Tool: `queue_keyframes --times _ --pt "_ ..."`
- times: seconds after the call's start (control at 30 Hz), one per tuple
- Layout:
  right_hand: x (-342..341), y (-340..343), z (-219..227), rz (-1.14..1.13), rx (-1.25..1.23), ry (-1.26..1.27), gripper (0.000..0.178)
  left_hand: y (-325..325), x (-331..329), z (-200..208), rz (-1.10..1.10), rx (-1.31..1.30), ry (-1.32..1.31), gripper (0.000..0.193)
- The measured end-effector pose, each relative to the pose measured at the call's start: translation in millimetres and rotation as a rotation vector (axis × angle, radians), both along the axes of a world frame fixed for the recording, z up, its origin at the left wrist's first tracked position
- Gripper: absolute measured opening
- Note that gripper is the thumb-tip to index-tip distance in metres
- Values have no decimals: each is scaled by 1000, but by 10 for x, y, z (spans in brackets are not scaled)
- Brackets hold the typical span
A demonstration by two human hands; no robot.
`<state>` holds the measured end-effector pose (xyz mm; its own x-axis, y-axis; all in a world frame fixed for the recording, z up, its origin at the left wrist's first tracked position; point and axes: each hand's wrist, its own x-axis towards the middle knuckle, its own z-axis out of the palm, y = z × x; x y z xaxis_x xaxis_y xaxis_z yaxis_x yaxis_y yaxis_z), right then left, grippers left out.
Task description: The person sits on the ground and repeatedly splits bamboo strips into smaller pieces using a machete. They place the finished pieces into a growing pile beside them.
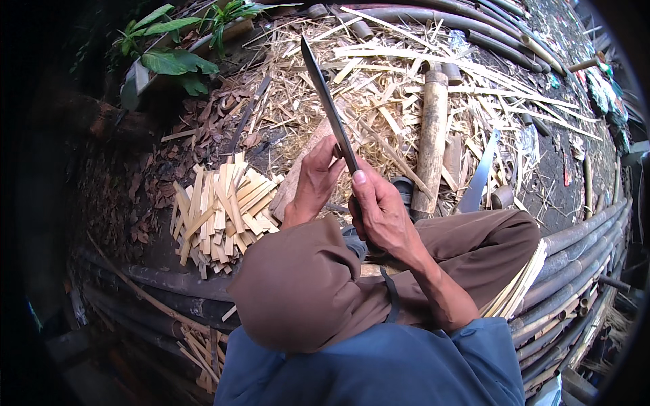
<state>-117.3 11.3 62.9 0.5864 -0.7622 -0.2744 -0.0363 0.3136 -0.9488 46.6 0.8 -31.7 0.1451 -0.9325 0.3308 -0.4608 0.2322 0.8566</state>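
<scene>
A long dark-bladed machete [323,88] points up and away in front of me, tilted slightly to the left. My right hand [384,211] is closed round its handle end, the thumb lying along the top near the base of the blade. Beside the blade's lower part, my left hand [314,177] has its fingers curled and bent toward the thumb. What those fingers pinch, if anything, is hidden by the blade and the hand itself. Below both hands are my bent legs in brown trousers [291,284].
A heap of short split bamboo pieces [220,213] lies at left. A thick bamboo length [433,128] and a handsaw [481,176] are to the right. Shavings and long strips [379,101] cover the ground ahead. Bamboo poles [575,250] lie along the right side; a leafy plant [169,61] grows at far left.
</scene>
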Motion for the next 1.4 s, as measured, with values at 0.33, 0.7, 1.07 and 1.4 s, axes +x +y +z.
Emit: queue_keyframes --times 0.33,0.7,1.07,1.4 --pt "91 39 -83 -63 -237 80 45 -10 93 -117 85 -35 -68 13" --pt "156 -31 -141 -31 -330 142 45 -2 106 -66 148 21 -125 19" --pt "387 16 -551 -69 -379 133 33 466 267 262 194 39 171 20" --pt "513 167 -723 26 -380 116 36 527 354 181 582 26 -226 42"
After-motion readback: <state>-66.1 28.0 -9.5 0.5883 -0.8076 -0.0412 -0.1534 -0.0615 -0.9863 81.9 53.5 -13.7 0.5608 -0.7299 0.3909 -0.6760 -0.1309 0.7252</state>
